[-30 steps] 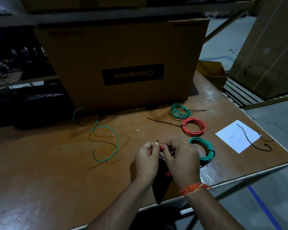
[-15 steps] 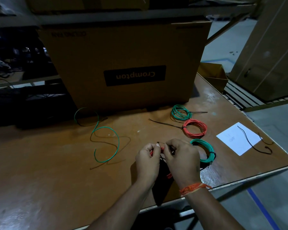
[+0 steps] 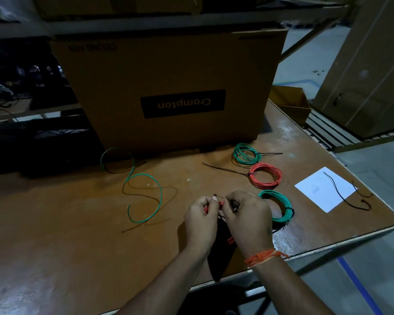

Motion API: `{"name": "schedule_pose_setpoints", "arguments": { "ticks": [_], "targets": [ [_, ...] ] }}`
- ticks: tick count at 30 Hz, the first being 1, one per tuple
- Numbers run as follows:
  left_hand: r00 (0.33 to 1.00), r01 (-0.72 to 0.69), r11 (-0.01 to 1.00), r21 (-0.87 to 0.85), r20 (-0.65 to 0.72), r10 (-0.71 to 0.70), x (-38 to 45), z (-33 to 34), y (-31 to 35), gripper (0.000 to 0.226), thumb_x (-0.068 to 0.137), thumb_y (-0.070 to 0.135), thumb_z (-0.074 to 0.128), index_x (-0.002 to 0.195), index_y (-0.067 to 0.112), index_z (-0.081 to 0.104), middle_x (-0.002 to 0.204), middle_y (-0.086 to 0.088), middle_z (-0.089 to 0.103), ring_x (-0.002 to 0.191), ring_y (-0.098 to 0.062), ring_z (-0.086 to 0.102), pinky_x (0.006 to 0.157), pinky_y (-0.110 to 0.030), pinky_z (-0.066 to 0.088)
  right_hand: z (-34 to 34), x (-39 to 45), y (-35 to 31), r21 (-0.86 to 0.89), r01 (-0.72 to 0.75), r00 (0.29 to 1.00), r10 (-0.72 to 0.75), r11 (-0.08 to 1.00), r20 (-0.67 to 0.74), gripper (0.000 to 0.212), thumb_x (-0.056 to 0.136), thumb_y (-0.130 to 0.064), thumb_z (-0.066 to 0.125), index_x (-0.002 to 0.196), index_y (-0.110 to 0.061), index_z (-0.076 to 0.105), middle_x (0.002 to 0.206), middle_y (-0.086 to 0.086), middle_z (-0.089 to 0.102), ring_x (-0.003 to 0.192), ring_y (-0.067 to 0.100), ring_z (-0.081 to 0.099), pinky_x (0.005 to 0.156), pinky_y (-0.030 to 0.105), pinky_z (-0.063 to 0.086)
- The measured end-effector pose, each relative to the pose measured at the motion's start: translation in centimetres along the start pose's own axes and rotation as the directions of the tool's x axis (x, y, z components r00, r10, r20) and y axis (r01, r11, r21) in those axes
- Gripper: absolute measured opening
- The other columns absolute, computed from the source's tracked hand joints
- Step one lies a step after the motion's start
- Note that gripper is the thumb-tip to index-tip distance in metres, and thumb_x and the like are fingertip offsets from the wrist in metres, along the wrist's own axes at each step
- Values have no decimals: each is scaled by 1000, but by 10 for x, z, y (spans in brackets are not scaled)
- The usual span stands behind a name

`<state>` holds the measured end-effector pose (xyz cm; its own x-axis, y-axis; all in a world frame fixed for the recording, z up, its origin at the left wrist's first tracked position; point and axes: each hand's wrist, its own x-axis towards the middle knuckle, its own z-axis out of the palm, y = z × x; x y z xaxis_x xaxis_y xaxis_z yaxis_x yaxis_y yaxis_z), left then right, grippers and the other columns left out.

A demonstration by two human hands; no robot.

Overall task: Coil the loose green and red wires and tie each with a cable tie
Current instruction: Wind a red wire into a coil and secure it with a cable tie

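My left hand and my right hand meet above the table's front edge, both pinching a red wire coil that is mostly hidden behind them. A thin black cable tie sticks up between my fingertips. A loose green wire curls on the table to the left. Three tied coils lie to the right: a green coil at the back, a red coil in the middle, and another green coil just beside my right hand.
A large Crompton cardboard box stands at the back of the brown table. A white paper with black cable ties across it lies at the right edge. A small open carton sits at the far right corner.
Both hands stay together on the red coil and the tie, shifting only slightly. The wires on the table have not moved.
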<state>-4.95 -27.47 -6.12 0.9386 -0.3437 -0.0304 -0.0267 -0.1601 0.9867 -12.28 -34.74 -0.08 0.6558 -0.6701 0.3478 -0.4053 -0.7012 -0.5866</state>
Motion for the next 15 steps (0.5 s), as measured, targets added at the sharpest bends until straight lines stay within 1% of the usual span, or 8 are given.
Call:
{"name": "schedule_pose_setpoints", "arguments": {
  "ticks": [2, 5, 8, 11, 13, 15],
  "targets": [
    [1000, 3, 1000, -1, -3, -3, 0, 0, 0, 30, 97, 33, 59, 74, 15, 65, 68, -2, 67, 62, -7, 55, 64, -41, 48, 1, 0, 1, -5, -1, 1000, 1, 1000, 0, 2, 80, -20, 74, 80, -20, 76, 76, 0, 68, 73, 18, 62, 66, 30, 52],
    [1000, -3, 1000, 12, -6, 3, 0, 0, 0, 31, 98, 32, 60, 74, 13, 65, 68, -5, 66, 61, -7, 54, 62, -39, 47, 1, 1, 1, -7, 0, 1000, 0, 1000, -3, 3, 81, -21, 74, 79, -20, 75, 75, 0, 68, 72, 18, 62, 64, 30, 51],
    [1000, -16, 1000, 16, -5, 16, -2, 0, 1, 30, 98, 30, 61, 74, 13, 64, 68, -4, 66, 60, -6, 53, 61, -34, 44, -1, 2, -1, -24, 27, 1000, -27, 999, 11, 6, 81, -24, 74, 76, -20, 74, 73, 1, 67, 70, 20, 62, 61, 32, 52],
    [999, -37, 998, 49, -5, 37, -2, 0, 0, 31, 99, 26, 62, 70, 14, 61, 67, -5, 64, 60, -7, 51, 59, -30, 40, -2, 5, -2, -58, 35, 999, -32, 998, 44, 10, 82, -30, 71, 78, -21, 74, 74, 1, 67, 72, 21, 62, 61, 34, 53],
    [999, -45, 998, 46, -6, 46, -3, 0, 1, 31, 99, 25, 63, 70, 14, 61, 66, -2, 63, 60, -5, 51, 59, -27, 40, -3, 7, -1, -65, 34, 998, -30, 997, 57, 12, 83, -32, 69, 79, -22, 75, 76, 1, 67, 74, 21, 62, 63, 34, 52],
    [999, -51, 998, 39, -8, 51, -3, 0, 2, 31, 99, 21, 63, 69, 15, 61, 63, 5, 63, 58, -1, 51, 57, -22, 39, -4, 8, -2, -68, 30, 998, -26, 997, 60, 12, 84, -32, 69, 81, -23, 76, 78, 0, 68, 75, 20, 62, 65, 33, 52]
  ]
}}
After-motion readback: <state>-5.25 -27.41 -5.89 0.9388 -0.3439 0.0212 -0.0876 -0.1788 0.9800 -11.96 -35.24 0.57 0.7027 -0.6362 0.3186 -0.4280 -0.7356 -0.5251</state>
